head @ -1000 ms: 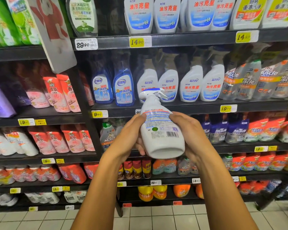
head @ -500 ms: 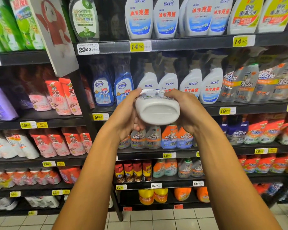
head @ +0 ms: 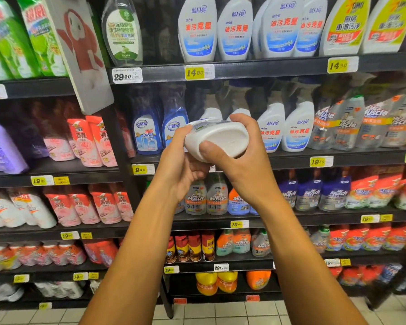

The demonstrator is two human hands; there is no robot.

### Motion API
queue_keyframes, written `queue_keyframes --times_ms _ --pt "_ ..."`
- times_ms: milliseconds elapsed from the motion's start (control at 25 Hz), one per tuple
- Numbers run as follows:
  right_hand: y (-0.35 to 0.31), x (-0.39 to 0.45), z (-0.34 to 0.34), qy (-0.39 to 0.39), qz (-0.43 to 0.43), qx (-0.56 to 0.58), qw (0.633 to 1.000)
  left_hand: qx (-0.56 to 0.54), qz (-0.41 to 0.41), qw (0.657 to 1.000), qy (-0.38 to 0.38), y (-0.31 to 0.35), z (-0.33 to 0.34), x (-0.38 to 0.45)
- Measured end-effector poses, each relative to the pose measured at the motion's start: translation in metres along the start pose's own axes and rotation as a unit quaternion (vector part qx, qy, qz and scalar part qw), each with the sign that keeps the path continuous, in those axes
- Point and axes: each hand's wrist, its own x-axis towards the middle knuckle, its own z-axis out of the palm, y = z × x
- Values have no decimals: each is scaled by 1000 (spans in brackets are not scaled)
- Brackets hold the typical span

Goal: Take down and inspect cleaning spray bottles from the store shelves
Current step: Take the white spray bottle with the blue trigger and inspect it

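A white spray bottle (head: 220,139) is held in front of the shelves, tipped so its oval base faces me and its nozzle points away, hidden. My left hand (head: 185,165) cups it from the left and below, fingers curled around its side. My right hand (head: 242,151) grips it from the right, with the thumb on the base and fingers over the top. More white spray bottles of the same kind (head: 295,127) stand on the shelf just behind.
Dark shelves (head: 291,158) run across the whole view, packed with blue glass-cleaner bottles (head: 148,134), Mr Muscle sprays (head: 217,198), refill pouches (head: 92,141) and price tags. A sign board (head: 80,55) sticks out at upper left. Tiled floor (head: 220,313) lies below.
The bottle went from upright, showing its back label, to lying tipped with its base toward me, and rose from chest height to the middle shelf's level. Both hands shifted their grip.
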Motion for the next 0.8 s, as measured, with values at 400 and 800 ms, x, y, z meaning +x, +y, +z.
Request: queue_keyframes --times_ms 400,800 --pt "5 -4 -5 -44 -36 21 998 -28 27 999 -2 6 -3 -6" --pt "31 0 -25 -109 144 240 954 222 155 957 -105 -11 -28 -21"
